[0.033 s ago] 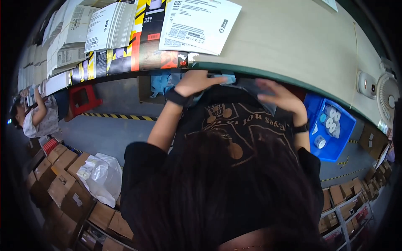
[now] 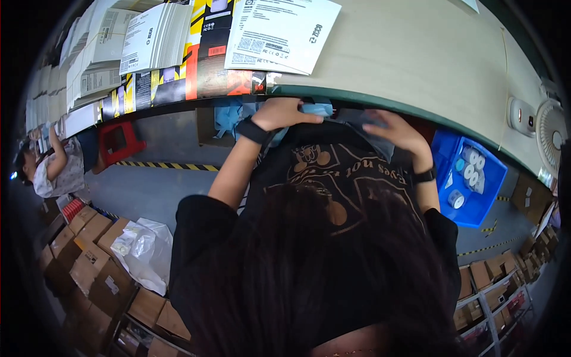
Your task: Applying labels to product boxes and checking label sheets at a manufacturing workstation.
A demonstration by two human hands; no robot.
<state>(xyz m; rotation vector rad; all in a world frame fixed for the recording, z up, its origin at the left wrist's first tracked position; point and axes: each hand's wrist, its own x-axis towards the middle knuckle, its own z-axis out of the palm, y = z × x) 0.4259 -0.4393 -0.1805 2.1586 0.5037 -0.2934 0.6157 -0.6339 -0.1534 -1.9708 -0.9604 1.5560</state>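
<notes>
Both my hands are in front of my body, just below the green table edge [image 2: 357, 98]. My left hand [image 2: 279, 115] has its thumb stretched to the right beside a light blue item [image 2: 317, 109]; the edge partly hides its other fingers, and nothing shows in its grip. Opposite it, my right hand [image 2: 397, 132] has its fingers apart. It is over a dark grey plastic sheet or bag [image 2: 378, 141] by my lap; whether it touches this I cannot tell. A dark band circles each wrist.
On the tabletop [image 2: 410, 53] lie stacked white printed cards [image 2: 151, 38] and black-yellow packaging [image 2: 214, 65]. A blue bin [image 2: 476, 205] with white rolls hangs low at right, near a fan [image 2: 550, 137]. At left are a red stool [image 2: 122, 143], cartons [image 2: 110, 285] and another person [image 2: 56, 163].
My right hand, blurred before, now shows sharply, its fingers slightly lower. The left hand has barely shifted. The view has moved a little.
</notes>
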